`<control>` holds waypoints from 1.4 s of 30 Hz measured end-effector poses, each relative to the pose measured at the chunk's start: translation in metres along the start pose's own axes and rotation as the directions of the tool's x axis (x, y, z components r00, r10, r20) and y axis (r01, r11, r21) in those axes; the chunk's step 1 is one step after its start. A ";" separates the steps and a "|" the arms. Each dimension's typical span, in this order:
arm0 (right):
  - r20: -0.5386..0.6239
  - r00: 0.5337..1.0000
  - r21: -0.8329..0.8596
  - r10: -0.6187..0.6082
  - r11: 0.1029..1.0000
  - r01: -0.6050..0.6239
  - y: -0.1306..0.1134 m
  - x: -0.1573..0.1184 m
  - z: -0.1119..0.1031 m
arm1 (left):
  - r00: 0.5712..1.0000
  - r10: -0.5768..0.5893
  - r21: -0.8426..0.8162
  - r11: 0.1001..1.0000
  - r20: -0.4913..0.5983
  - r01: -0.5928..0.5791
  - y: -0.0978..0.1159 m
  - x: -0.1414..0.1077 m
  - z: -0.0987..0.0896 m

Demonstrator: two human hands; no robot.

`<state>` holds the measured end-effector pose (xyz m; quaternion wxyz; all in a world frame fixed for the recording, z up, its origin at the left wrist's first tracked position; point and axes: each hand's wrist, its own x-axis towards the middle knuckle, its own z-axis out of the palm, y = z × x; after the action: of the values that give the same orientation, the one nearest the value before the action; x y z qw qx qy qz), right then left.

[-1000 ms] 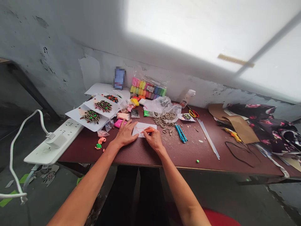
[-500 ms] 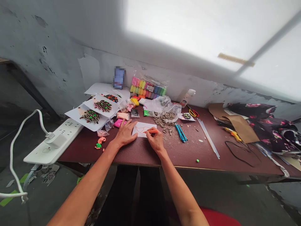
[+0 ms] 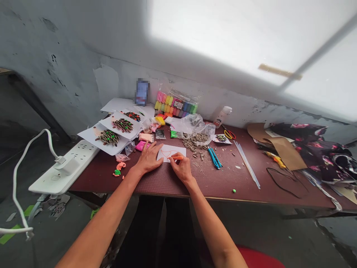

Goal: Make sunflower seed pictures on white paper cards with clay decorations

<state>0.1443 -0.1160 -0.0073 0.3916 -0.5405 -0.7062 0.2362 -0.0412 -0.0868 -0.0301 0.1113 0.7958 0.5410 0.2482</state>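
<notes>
A small white card [image 3: 180, 150] lies on the dark red table, with an orange outline drawn on it. My right hand [image 3: 182, 168] is closed around an orange pen [image 3: 177, 158], its tip at the lower part of the card. At the card's left edge my left hand [image 3: 148, 158] rests flat, fingers spread, thumb near the paper. Just beyond its fingertips are a pink clay packet [image 3: 141, 145] and a pale peach packet [image 3: 146, 137]. A heap of striped sunflower seeds [image 3: 195, 142] lies right of the card, next to a blue utility knife [image 3: 214, 158].
Finished seed-and-clay hedgehog pictures [image 3: 108, 138] lie on sheets at left, above a white power strip [image 3: 64, 171]. Coloured clay packs [image 3: 175, 106] and a white bottle [image 3: 222, 116] stand along the wall. Scissors [image 3: 230, 134], glue sticks [image 3: 247, 165] and a yellow glue gun [image 3: 275, 159] are rightward.
My right hand has moved slightly left and down with the pen, across the lower part of the card. My left hand has stayed in place.
</notes>
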 end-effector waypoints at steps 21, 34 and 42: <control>-0.033 0.998 0.077 0.056 0.996 -0.054 -0.001 0.000 -0.003 | 1.000 -0.005 0.019 1.000 0.001 0.005 0.001 0.000 0.000; -0.195 0.971 0.009 0.136 0.991 -0.137 0.012 -0.010 -0.025 | 1.000 -0.002 0.034 0.999 -0.009 0.003 0.000 0.000 0.001; -0.140 0.983 0.003 0.122 0.992 -0.123 0.010 -0.010 -0.024 | 1.000 0.002 0.036 0.999 -0.012 -0.002 -0.001 0.000 0.001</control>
<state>0.1711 -0.1242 -0.0037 0.4233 -0.5992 -0.6430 0.2195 -0.0413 -0.0863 -0.0311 0.0935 0.7968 0.5451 0.2434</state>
